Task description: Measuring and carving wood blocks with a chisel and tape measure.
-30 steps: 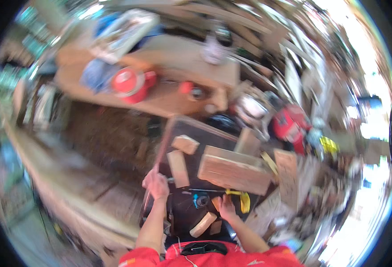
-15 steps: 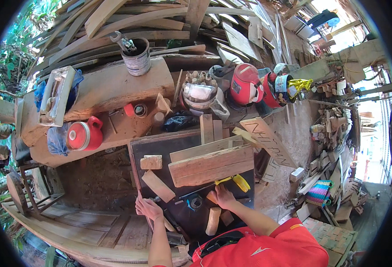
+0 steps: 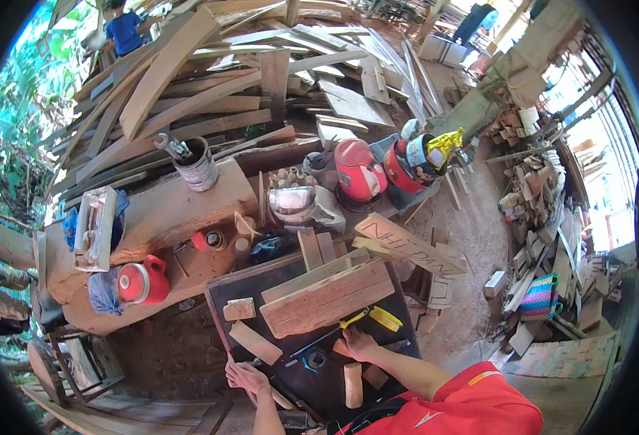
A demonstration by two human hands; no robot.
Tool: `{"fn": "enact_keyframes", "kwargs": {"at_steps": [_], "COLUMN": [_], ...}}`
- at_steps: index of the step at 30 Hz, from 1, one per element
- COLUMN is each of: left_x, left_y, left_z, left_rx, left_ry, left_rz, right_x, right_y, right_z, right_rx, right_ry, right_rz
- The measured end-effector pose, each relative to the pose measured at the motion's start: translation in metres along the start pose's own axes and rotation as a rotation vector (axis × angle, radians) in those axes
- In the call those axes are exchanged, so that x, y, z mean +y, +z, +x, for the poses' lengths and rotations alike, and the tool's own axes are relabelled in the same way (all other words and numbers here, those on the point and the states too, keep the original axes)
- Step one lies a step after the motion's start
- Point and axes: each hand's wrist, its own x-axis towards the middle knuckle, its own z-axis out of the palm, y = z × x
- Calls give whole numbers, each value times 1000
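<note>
My left hand rests at the left edge of the black-topped table, fingers partly extended and nothing visible in them. My right hand is closed on a small wooden block, partly hidden by the fingers. Just beyond it lies a yellow-handled tool, its kind unclear. Between the hands sits a dark round object beside a bit of blue. A wide board lies across the tabletop. Shorter wood pieces are around it: a flat one, a small block and a rounded one.
A bench of thick timber beyond the table bears a red jug, a tool bucket and a wooden tray. Farther right stands a large red jug. Stacked planks fill the back; a person in blue is far left.
My view has tilted up and turned, so the table sits lower and slanted. The person in blue has come into view. Both hands keep nearly the same places on the table.
</note>
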Motion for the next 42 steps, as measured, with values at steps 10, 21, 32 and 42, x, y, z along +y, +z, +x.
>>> {"fn": "enact_keyframes", "kwargs": {"at_steps": [10,21,32,42], "left_x": [3,-27,215,344], "left_y": [-5,-26,-247,-235], "left_z": [2,-3,-225,-355], "left_rx": [-19,-19,-1345,-2337], "left_ry": [46,145,547,788], "left_rz": [13,-118,-904,-1196], "right_x": [0,4,86,248], "right_y": [7,2,-4,-27], "right_z": [0,3,-116,-238], "right_rx": [12,107,390,191], "right_ry": [31,-54,-289,-330], "right_rz": [55,252,636,1141]}}
